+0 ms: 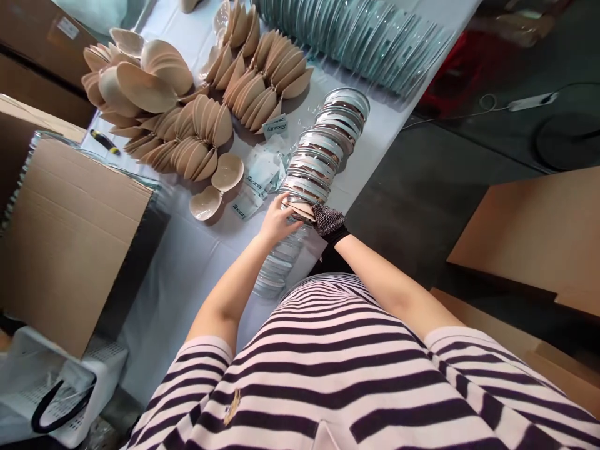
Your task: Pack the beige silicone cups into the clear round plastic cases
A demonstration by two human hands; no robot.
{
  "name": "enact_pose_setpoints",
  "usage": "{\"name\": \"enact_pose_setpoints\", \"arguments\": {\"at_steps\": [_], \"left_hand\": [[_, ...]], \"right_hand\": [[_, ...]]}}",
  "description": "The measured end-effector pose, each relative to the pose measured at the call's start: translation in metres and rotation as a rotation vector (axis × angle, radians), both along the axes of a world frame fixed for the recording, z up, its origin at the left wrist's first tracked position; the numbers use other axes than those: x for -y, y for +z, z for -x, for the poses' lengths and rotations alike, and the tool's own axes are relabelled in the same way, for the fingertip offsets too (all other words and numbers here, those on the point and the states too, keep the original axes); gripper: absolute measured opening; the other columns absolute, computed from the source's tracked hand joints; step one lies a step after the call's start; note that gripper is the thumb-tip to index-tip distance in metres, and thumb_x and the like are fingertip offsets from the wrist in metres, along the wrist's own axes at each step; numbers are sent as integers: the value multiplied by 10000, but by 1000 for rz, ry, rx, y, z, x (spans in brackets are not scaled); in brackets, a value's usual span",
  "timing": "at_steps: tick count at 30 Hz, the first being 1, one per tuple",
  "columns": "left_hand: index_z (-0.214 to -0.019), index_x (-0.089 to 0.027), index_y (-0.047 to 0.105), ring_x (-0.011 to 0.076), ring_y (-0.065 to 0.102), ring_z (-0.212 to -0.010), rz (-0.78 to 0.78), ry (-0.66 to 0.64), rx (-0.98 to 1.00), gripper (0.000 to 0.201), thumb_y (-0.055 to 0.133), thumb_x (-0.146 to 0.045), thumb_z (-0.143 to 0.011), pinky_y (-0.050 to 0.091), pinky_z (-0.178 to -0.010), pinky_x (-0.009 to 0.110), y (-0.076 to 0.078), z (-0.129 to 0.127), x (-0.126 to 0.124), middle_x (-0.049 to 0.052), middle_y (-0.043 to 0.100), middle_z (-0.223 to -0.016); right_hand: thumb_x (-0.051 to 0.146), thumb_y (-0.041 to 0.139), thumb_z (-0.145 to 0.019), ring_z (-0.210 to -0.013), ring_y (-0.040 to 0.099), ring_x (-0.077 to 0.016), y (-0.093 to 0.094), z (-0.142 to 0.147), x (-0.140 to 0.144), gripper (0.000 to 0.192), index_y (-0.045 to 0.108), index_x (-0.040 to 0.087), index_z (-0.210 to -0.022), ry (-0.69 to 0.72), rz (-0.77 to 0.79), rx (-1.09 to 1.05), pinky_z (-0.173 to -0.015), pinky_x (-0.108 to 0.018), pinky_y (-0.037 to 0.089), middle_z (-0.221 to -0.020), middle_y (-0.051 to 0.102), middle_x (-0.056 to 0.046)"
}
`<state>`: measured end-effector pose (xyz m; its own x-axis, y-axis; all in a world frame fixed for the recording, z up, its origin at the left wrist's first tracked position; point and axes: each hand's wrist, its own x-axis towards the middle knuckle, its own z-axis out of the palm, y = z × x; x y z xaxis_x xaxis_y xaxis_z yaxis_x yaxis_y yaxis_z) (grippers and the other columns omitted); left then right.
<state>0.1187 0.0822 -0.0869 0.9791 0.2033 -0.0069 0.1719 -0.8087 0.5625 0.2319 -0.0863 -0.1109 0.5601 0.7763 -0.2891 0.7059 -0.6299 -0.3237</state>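
**Both hands at the row of round clear cases**

We reach forward with both arms over the white-covered tabletop (187, 262). Our left hand (276, 220) is bare, the forearm stretched out from the striped sleeve, the wrist bent slightly, and the fingers curl onto the near side of a long row of round clear plastic cases (323, 150) that lean against one another like tilted discs. The grip of that hand rests on one case near the middle of the row, fingertips on its rim. Our right hand (329, 222) wears a dark dotted glove and comes in from the right edge of the tabletop, the forearm angled inward; it presses against the same spot in the row from the other side. Whether its grip is clenched on a case we cannot tell, since the fingers are hidden behind the row.

The row runs from just before our body out toward the far side of the tabletop. Just left of our left hand lie small white printed packets (260, 181) and two loose beige cups (216, 186). Farther out, stacks of beige moulded cups (197, 134) fan across the cloth. A brown cardboard box (70, 237) stands at the left.
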Motion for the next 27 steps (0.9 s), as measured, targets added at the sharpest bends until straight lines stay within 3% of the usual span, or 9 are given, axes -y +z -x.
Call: {"name": "enact_pose_setpoints", "arguments": {"at_steps": [6,14,18,21,24,27], "left_hand": [[-875,-190,706,332,454,-1381,-6,18,17,226,784,-365,-756,439,-1135,494,-2,-1,2,150,432,-1464],[-938,-196,727,354,408,-1423,-6,-26,-11,267,780,-389,-761,406,-1144,525,-2,1,1,152,419,-1503],[-1064,-256,723,378,332,-1463,-58,-97,-29,301,761,-363,-784,312,-1154,625,2,0,5,123,462,-1498],[-1091,-272,718,352,336,-1458,-67,-163,-31,293,729,-343,-807,284,-1177,585,6,-2,7,99,507,-1467],[-1103,-276,711,315,385,-1423,-71,-183,-25,275,687,-340,-836,265,-1203,538,8,-3,7,86,542,-1433],[-1098,-258,711,295,442,-1363,-82,-169,-17,258,642,-357,-870,282,-1204,512,9,-2,7,94,572,-1387]], "right_hand": [[351,405,-1019,-981,669,-219,4,3,13,358,681,153,-1129,-74,-37,-31,-785,-265,427,-1124,733,-125],[306,446,-1001,-999,691,-246,1,1,-10,299,691,172,-1106,-83,100,-94,-765,-284,463,-1105,745,-122],[386,536,-964,-998,699,-255,7,-3,-19,290,707,177,-1069,-128,89,-134,-794,-297,495,-1095,750,-129],[384,563,-956,-1028,695,-258,6,-3,-22,286,708,170,-1079,-185,16,-181,-839,-305,508,-1129,743,-133],[330,581,-947,-967,712,-221,3,-5,-16,268,691,178,-1140,-261,-92,-349,-827,-284,525,-1142,742,-104],[281,534,-962,-728,715,-147,6,-8,-1,301,661,210,-1225,-290,-97,-630,-705,-244,538,-1058,761,-52]]}}
